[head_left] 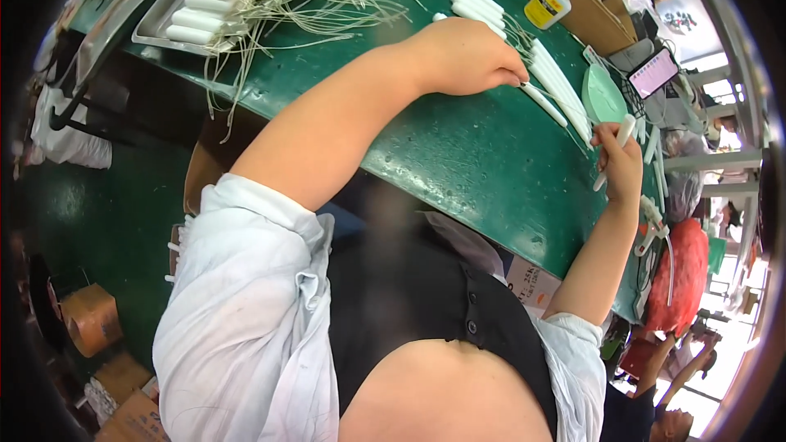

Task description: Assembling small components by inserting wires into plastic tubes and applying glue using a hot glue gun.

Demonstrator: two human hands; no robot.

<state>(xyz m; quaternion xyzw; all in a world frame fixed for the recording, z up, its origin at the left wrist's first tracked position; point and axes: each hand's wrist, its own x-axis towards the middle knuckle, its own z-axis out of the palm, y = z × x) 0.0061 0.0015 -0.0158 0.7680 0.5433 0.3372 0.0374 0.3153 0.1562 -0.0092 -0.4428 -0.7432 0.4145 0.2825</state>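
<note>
My left hand (471,57) reaches over the green table, its fingertips pinched at the upper end of a slim white stick (544,104). Whether they grip the stick itself or a wire at its tip is too small to tell. On the right, my right hand (620,162) is closed around a short white tube (625,131), which sticks out above and below the fingers. Between the hands lies a row of long white sticks (561,82) with thin pale wires. Thicker white tubes (477,6) lie beyond my left hand.
A metal tray (155,29) at the far left holds several white tubes with tangled wires (327,8) trailing out. Toward the back right are a yellow-labelled glue bottle (548,6), a cardboard box (602,24), a green dish (603,94), a phone (652,73) and a glue gun (651,227).
</note>
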